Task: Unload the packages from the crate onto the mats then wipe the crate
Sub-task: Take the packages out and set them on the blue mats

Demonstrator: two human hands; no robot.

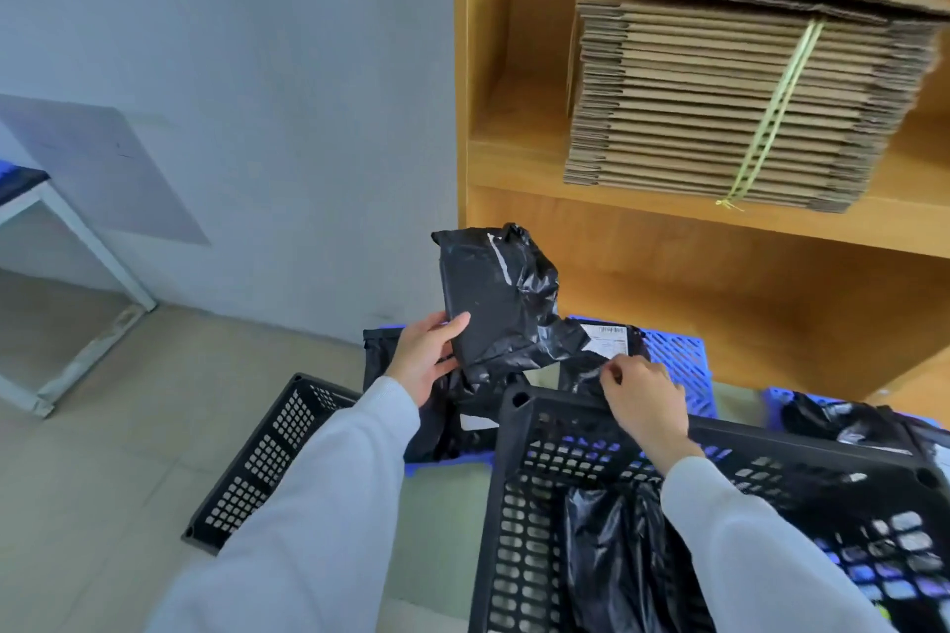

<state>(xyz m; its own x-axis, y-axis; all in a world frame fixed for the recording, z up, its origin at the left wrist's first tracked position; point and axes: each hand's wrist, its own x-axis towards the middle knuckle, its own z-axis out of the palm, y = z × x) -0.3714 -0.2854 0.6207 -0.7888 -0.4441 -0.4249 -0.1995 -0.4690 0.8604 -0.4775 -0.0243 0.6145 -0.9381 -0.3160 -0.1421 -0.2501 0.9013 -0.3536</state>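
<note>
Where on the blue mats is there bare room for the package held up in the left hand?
Bare lattice shows on the blue mat right of the labelled package, against the shelf base. Left of it, under the left hand, packages crowd together.

Glossy crinkled plastic package (pixel 501 303); perforated plastic crate (pixel 519 504)

the left hand (pixel 429 355) grips a black package (pixel 501 303) by its lower edge, lifted clear above the blue mat (pixel 678 360) and the packages lying there. just right of it, the right hand (pixel 645 398) pinches another black package (pixel 609 350) beyond the black crate (pixel 519 504) rim. one more bag (pixel 611 555) lies in the crate below the right wrist.
</note>
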